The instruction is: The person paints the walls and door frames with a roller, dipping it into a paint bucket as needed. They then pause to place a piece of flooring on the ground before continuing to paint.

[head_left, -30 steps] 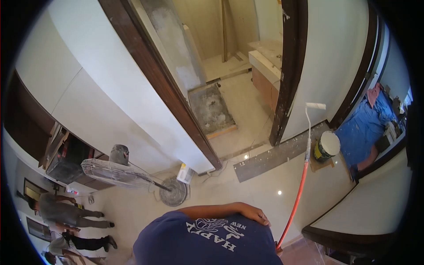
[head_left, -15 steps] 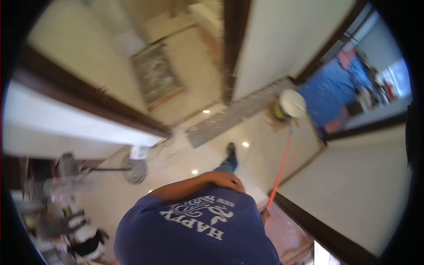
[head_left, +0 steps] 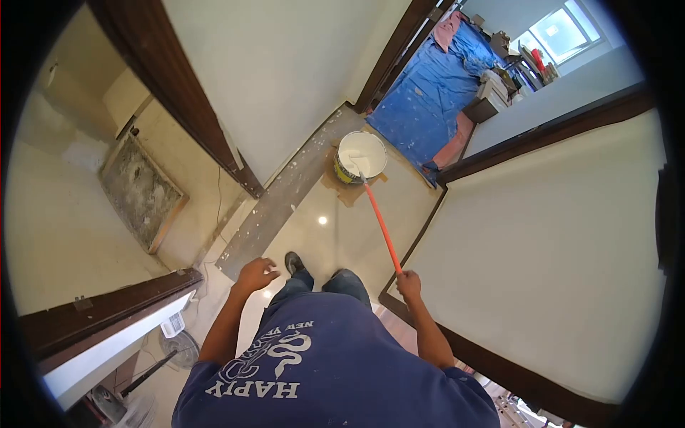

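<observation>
Item, head view, looking down the wearer's own front. Right hand (head_left: 409,284): fingers closed round the near end of the orange pole (head_left: 382,228), which slants away across the glossy floor (head_left: 335,235) to the paint bucket (head_left: 342,172). Roller head (head_left: 359,172): at the bucket's near rim, apparently dipped into the white paint, though it is too small to say how deep. Bucket: upright, lid off, standing on a piece of cardboard (head_left: 347,194), just beside a grey floor strip (head_left: 285,200) and near the blue sheet (head_left: 435,85) in the doorway beyond. Left hand (head_left: 255,274): free, fingers loosely spread, holding nothing, hanging over the floor beside the left leg. Step in hand, by judgement: loading the roller at the bucket. Any lift from there would call for a firm grip on the pole, since a single hand holds it at its far end, and for keeping the loaded head over the cardboard.
</observation>
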The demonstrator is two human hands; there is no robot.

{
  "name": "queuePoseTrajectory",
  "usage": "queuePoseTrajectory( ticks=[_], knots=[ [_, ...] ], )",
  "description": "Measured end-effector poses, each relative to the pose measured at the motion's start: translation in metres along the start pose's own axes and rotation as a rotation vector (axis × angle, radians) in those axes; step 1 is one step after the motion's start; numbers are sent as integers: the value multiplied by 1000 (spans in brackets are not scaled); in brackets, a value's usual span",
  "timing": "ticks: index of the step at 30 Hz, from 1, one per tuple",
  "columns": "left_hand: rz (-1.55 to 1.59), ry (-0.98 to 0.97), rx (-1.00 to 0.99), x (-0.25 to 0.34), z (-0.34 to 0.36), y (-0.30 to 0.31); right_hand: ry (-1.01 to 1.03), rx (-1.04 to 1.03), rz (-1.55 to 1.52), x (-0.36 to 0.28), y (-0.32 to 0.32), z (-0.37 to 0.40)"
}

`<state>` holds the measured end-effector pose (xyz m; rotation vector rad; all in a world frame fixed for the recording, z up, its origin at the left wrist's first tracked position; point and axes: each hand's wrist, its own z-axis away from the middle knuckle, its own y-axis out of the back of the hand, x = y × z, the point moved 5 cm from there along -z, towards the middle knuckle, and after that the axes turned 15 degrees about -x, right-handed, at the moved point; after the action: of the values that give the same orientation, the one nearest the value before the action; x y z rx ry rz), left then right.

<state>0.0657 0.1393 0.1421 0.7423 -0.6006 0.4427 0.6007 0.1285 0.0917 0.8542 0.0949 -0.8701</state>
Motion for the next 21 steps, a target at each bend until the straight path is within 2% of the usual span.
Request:
queuePoseTrajectory(
  ticks=[2,4,6,9,11,13,14,16,17,18,20,21],
  knots=[
    [-18,40,-5,-42,-9,-8,126,61,46,-6,3,-71],
    [105,127,41,-82,-8,-21,-32,-55,-11,-64,25,-97],
    [219,225,189,-111,5,-34,44,-53,18,-105,41,-143],
    [706,411,360,-150,34,-78,38,-151,130,-146,55,-222],
    [986,580,458,-139,46,-113,-20,-251,306,-171,61,-272],
    [1160,788,508,-122,65,-140,-99,-376,34,-172,62,-307],
    [1231,792,472,-111,65,-152,-147,-433,-110,-168,61,-319],
    [1214,894,408,-97,58,-179,55,-244,263,-162,81,-315],
    [1130,858,346,-77,48,-177,164,-142,454,-164,92,-309],
    [1049,824,289,-59,42,-177,115,-192,328,-159,103,-299],
    [1081,768,282,-45,21,-184,1,-297,82,-153,124,-273],
    [1096,739,275,-40,13,-188,13,-315,123,-157,123,-281]
  ],
)
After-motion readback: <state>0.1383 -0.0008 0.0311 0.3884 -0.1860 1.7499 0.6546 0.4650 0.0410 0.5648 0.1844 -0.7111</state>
